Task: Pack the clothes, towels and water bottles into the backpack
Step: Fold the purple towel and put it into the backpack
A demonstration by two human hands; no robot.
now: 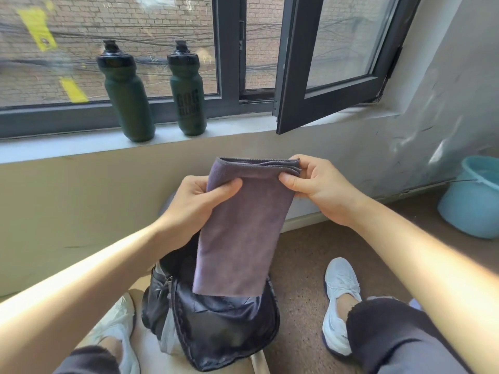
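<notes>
Both hands, left hand (198, 199) & right hand (321, 184), pinch folded towel (243, 225) top corners, hanging over open backpack (224, 327).

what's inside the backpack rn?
Only dark lining shows inside the open backpack. The folded towel, held by left hand and right hand, hangs over the mouth and hides anything deeper.

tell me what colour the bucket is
Light blue bucket, seen in the head view.
</notes>
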